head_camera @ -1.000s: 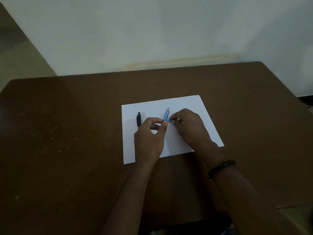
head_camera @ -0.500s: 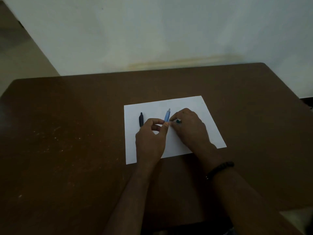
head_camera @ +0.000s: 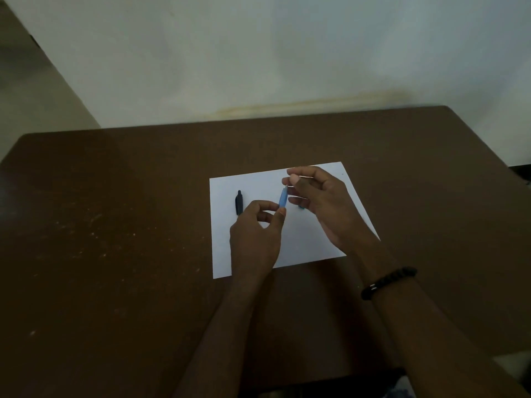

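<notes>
Head view: over a sheet of paper (head_camera: 227,254) at the worktop's (head_camera: 115,254) middle, the left hand (head_camera: 255,237) pinches the lower end of a blue pen (head_camera: 283,198), and the right hand (head_camera: 319,202) pinches its upper end. A black pen piece (head_camera: 238,202) lies apart near the paper's left edge. The pen seems half taken apart or half put together; joining remains.

Brown table (head_camera: 115,225), scuffed with pale specks at left. 1 white paper sheet (head_camera: 253,182) flat near centre. On its left part, 1 small black piece (head_camera: 238,202), possibly a pen cap. Pale wall (head_camera: 258,53) behind.
</notes>
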